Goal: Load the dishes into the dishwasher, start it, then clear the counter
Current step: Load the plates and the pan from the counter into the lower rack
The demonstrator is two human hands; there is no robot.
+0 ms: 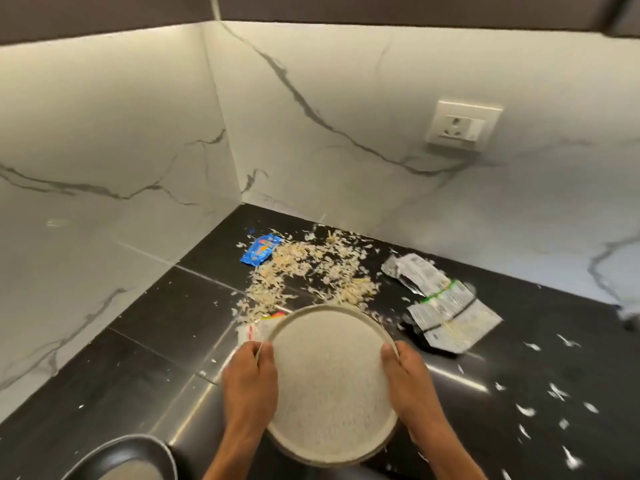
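Two hands hold one plate (330, 379) over the bench (131, 368). The left hand (250, 382) grips the plate's left rim, thumb on the upper face and the other fingers hidden beneath. The right hand (410, 382) grips the right rim the same way, thumb curled over the edge. The plate sits between them at the near middle of the view, above the dark bench top and just in front of the scattered scraps.

The plate is round and pale, a speckled off-white with a matte, stone-like surface. It has a low raised rim all round and a flat, bare face. Its far edge seems to tilt toward the wall, though motion blur makes this hard to judge.

One dark bowl (124, 459) shows at the lower left corner, glossy, oval in outline, cut off by the frame edge.

Three wrappers can be counted: a small blue packet (260, 249) at the far left of the mess, a crumpled silver wrapper (414, 271) to the right, and a flatter white wrapper (450, 315) with green and black print just beside it. A scrap with red and yellow marks lies under the plate's left edge; what it is cannot be told.

A loose heap of pale, flaky scraps (311, 268) spreads across the bench between the blue packet and the silver wrapper, with stray white flecks at the right.

The bench is black, polished and reflective, with thin seams. The walls are white marble with grey veins. One white socket (464, 125) sits on the right wall.
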